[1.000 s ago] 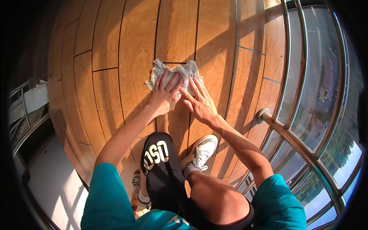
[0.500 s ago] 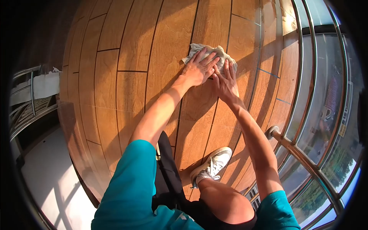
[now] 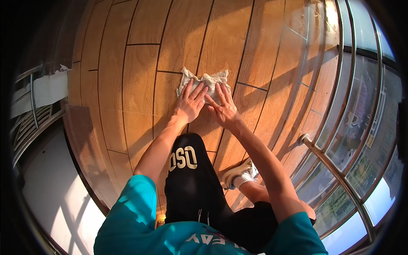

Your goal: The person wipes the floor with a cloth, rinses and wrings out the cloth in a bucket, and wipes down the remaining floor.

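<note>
A crumpled off-white cloth lies on the wood-look tiled floor in front of my knees. My left hand rests flat on the cloth's left part, fingers stretched out and slightly spread. On its right part lies my right hand, also flat, with the thumb pointing toward the left hand. Both sets of fingertips press on the cloth from above, and neither hand is wrapped round it. The cloth's far edge bunches up into folds, while its near part is partly covered by the hands.
Metal railings with glass behind them run along the right side. At the left stands another metal railing, above a white sunlit surface. My shoe is planted at the right. A small yellow object shows beside my leg.
Both hands have drawn the cloth nearer to my body and to the left. My black-clad left knee now shows more, and the view has shifted a little.
</note>
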The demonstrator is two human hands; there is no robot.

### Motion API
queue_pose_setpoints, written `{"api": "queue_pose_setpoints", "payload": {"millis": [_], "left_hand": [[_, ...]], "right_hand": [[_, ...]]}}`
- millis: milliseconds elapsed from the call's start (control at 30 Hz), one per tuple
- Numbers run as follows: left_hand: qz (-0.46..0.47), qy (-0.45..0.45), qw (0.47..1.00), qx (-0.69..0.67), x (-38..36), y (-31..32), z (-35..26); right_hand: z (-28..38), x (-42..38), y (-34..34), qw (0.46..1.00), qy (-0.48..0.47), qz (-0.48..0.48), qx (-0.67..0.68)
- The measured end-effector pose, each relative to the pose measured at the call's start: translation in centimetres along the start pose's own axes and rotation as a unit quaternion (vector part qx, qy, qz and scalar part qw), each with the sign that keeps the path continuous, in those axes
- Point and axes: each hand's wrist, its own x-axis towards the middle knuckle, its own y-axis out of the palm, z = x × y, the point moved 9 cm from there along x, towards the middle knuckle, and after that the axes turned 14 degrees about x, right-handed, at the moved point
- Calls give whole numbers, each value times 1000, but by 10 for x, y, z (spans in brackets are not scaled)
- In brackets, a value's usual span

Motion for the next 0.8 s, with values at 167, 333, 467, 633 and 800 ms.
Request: {"api": "queue_pose_setpoints", "payload": {"millis": [167,333,467,633,800], "left_hand": [[30,-29,999,10,-3,-1,9],[-31,54,998,20,114,-11,48],[-93,86,989,78,274,-5,97],[-105,36,975,193,356,16,121],[-201,131,968,74,259,-16,83]], "right_hand": [[6,2,19,996,54,24,-68],[-47,83,-22,993,65,-42,-93],[-128,195,-86,985,62,-105,-125],[-171,257,-122,980,55,-126,-141],[-131,188,-84,985,60,-113,-118]]}}
